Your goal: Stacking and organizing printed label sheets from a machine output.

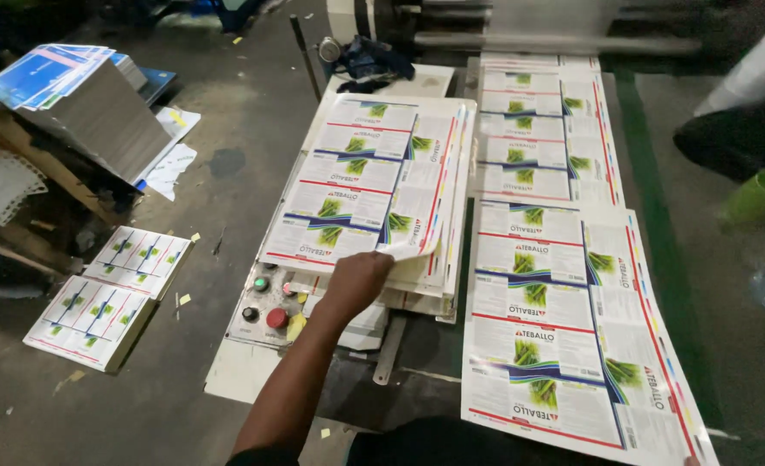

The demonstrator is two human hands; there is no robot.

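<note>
The floor is dark grey concrete, stained and littered with small yellow paper scraps. A green painted stripe runs along it on the right. At left, a tall tilted stack of sheets leans on wooden pallets. Machine rollers cross the top. Light is dim.

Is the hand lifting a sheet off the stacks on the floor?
No, the left hand grips the near corner of the printed sheets piled on the machine table.

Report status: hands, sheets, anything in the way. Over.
Left hand pinching near corner of top printed sheet on stack. Right hand out of view. Control buttons just below stack.
</note>
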